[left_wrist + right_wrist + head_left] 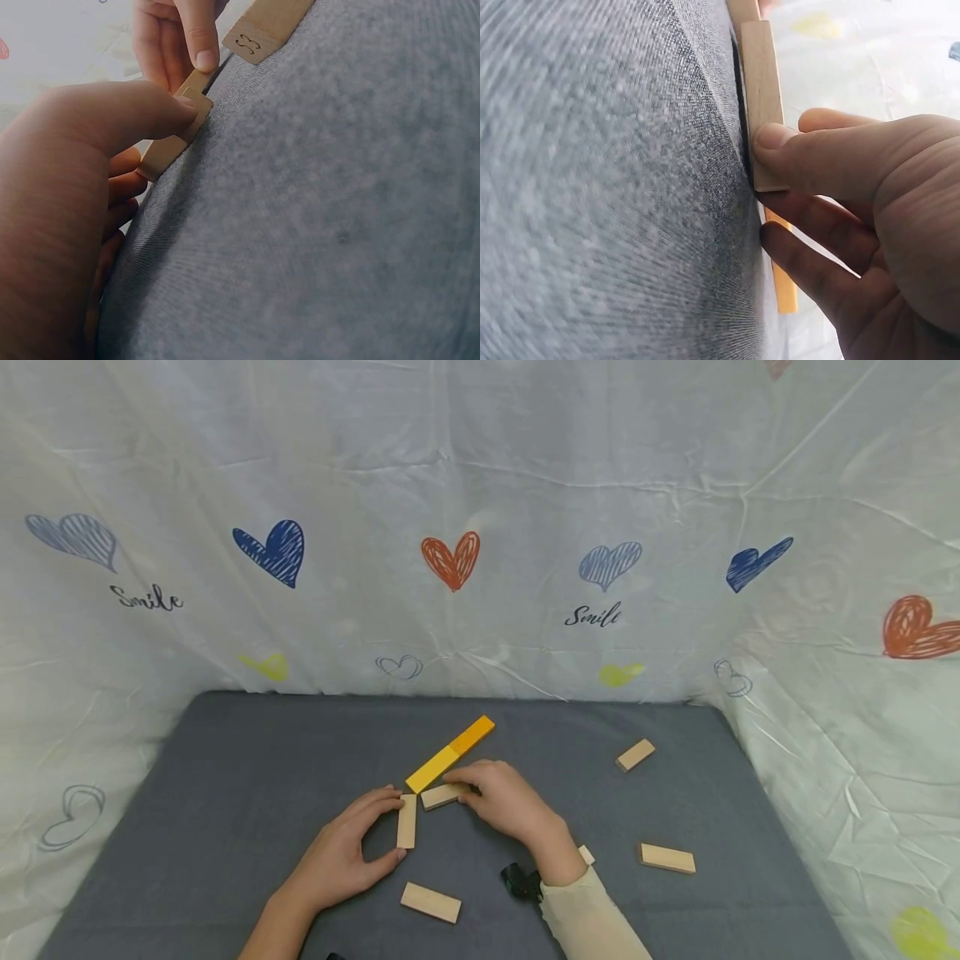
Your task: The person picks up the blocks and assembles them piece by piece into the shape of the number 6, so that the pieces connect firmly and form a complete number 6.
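Note:
My left hand holds a plain wooden block by its two ends, thumb at the near end and fingers at the far one. To its right, my right hand pinches a second plain wooden block between thumb and fingers, partly covering its right end. Just beyond both, a yellow block and an orange block lie end to end in a slanting line. The right wrist view shows the thumb on the face of the pinched block, with an orange edge behind the fingers.
Loose wooden blocks lie on the dark grey cloth: one in front, one at right, one at back right. Another block's end shows beside my right wrist. A white printed curtain borders the back.

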A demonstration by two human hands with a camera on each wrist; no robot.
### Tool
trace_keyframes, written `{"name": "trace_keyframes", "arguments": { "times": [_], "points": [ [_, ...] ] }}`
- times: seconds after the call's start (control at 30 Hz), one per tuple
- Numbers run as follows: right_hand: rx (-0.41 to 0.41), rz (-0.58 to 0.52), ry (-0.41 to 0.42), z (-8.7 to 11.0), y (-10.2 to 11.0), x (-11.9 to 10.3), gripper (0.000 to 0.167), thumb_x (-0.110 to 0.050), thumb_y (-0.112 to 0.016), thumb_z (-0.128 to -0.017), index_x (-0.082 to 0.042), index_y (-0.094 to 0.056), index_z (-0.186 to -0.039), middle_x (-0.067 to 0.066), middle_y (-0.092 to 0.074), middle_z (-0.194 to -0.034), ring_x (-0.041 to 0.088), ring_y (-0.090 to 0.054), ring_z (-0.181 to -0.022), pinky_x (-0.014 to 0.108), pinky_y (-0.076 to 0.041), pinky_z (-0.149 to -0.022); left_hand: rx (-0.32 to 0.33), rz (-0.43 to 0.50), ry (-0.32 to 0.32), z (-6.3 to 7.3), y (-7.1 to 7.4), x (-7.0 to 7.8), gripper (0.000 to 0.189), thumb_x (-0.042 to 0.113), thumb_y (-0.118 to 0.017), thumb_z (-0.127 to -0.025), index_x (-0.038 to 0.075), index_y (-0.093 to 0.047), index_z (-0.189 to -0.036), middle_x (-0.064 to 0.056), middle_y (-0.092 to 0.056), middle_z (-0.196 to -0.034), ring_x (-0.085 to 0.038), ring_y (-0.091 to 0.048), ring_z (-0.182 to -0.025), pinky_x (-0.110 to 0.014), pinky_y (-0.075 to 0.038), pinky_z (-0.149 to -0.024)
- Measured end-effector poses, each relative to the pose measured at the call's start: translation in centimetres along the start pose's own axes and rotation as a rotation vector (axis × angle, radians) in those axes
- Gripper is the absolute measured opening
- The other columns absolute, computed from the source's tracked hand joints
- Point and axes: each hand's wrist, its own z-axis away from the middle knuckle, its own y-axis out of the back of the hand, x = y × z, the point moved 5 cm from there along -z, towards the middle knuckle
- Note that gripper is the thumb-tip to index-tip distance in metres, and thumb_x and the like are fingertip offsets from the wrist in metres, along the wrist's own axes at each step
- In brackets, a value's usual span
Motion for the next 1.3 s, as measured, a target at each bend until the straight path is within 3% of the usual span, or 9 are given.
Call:
{"name": "trace_keyframes", "arguments": {
  "times": [0.83, 1.07, 1.3],
  "points": [
    [0.006, 0.096, 0.004, -0.1, -0.5, -0.8, 0.036, -0.011, -0.079, -0.103, -0.018, -0.078, -0.138, 0.0, -0.077, -0.126, 0.018, -0.072, -0.111, 0.036, -0.061, -0.097, 0.008, 0.003, -0.017, 0.0, 0.0, 0.0, 0.068, 0.036, -0.093, -0.091, 0.029, -0.063, -0.151, 0.002, -0.054, -0.162, -0.029, -0.052, -0.151, -0.061, -0.052, -0.113],
    [0.026, 0.036, -0.002, 0.1, 0.2, -0.6, 0.041, -0.026, -0.086, -0.099, -0.017, -0.077, -0.138, -0.001, -0.077, -0.124, 0.017, -0.071, -0.109, 0.037, -0.061, -0.095, 0.003, 0.005, -0.018, 0.1, -0.1, 0.0, 0.068, 0.036, -0.093, -0.091, 0.029, -0.062, -0.151, 0.001, -0.054, -0.163, -0.03, -0.052, -0.151, -0.06, -0.052, -0.113],
    [0.068, 0.012, 0.005, -0.1, 1.7, -0.8, 0.037, -0.033, -0.081, -0.103, -0.014, -0.079, -0.135, 0.003, -0.078, -0.125, 0.021, -0.073, -0.109, 0.041, -0.062, -0.094, 0.009, -0.006, -0.012, 0.1, 0.0, 0.0, 0.068, 0.036, -0.093, -0.09, 0.03, -0.063, -0.151, 0.002, -0.054, -0.162, -0.029, -0.052, -0.151, -0.06, -0.053, -0.113]
  ]
}}
